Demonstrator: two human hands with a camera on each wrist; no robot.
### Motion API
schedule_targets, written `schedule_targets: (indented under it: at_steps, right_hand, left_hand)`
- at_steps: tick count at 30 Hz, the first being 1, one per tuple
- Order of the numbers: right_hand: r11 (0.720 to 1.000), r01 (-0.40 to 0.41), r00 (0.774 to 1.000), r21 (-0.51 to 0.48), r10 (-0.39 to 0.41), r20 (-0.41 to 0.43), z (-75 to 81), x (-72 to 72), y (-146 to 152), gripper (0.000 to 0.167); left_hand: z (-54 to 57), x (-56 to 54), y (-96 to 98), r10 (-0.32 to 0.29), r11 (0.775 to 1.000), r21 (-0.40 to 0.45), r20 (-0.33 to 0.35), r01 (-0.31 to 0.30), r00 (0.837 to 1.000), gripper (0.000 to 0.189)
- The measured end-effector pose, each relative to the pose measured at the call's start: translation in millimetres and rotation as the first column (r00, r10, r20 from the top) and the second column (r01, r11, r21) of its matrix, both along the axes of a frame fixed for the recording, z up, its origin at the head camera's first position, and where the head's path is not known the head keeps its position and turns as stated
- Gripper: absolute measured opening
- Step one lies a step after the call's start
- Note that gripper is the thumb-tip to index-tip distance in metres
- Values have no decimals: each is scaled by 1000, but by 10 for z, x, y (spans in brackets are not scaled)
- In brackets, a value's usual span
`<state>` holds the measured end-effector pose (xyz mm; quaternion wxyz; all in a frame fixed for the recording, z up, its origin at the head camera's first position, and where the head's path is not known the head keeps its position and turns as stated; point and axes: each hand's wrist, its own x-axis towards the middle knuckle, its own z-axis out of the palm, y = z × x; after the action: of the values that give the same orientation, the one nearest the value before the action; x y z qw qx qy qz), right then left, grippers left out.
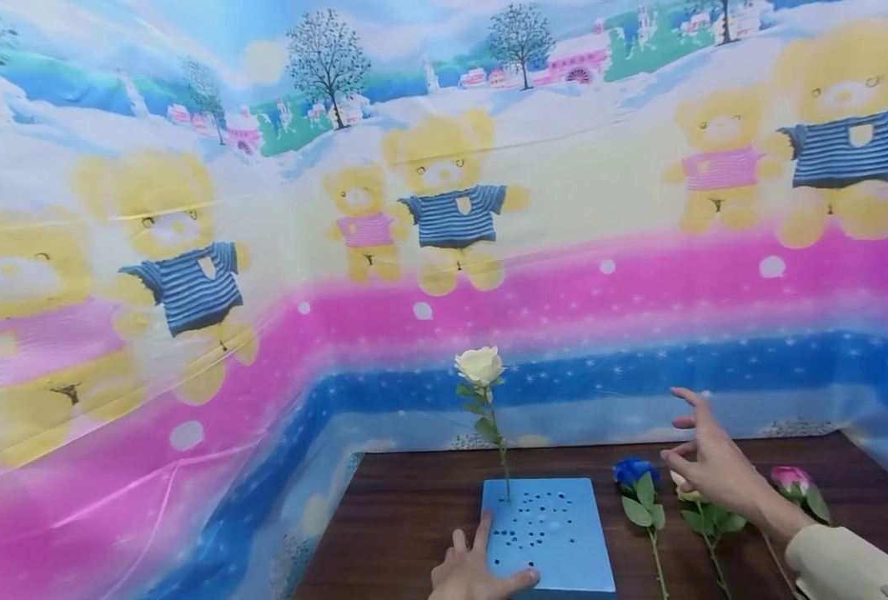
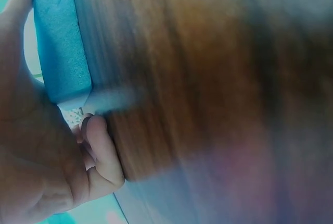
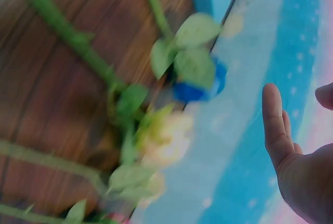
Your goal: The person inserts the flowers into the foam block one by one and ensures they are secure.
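A blue foam block [image 1: 564, 533] dotted with holes sits on the dark wooden table. A white rose [image 1: 479, 365] stands upright in it near its back left corner. My left hand [image 1: 475, 570] rests on the block's front left part, index finger along the left edge and thumb near the front edge. In the left wrist view, the other fingers [image 2: 104, 151] fold beside the block's corner. My right hand [image 1: 717, 467] is raised with nothing in it, fingers spread. It overlaps a pale cream rose [image 1: 685, 487] in the head view, with a blue rose [image 1: 635, 472] to its left.
A pink rose [image 1: 791, 478] lies at the right of the table [image 1: 391, 508], its stem running toward the front. Behind the table hangs a cloth backdrop [image 1: 601, 308] printed with teddy bears, which also covers the left side.
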<state>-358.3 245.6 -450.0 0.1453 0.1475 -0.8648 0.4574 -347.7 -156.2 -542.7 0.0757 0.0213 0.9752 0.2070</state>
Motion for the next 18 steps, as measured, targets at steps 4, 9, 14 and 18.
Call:
schedule_targets:
  at_steps: [4,9,14,18]
  right_hand:
    - [999,29,1000,-34,-29,8,-10,44,199,108]
    - [998,44,999,-38,-44,12,95,96,301,108]
    - [998,68,998,-2,-68,1,191,141,422,110]
    - [995,94,996,25,-94,-11,201,168,595,110]
  left_hand:
    - [31,3,-75,-8,1000,4,-2,8,1000,119]
    - [24,-1,-107,-14,1000,6,-12,14,1000,119]
    - [7,1,-74,-16,1000,9,-5,16,1000,120]
    - [-8,-13,-41,-20,1000,9,-3,20,1000,122]
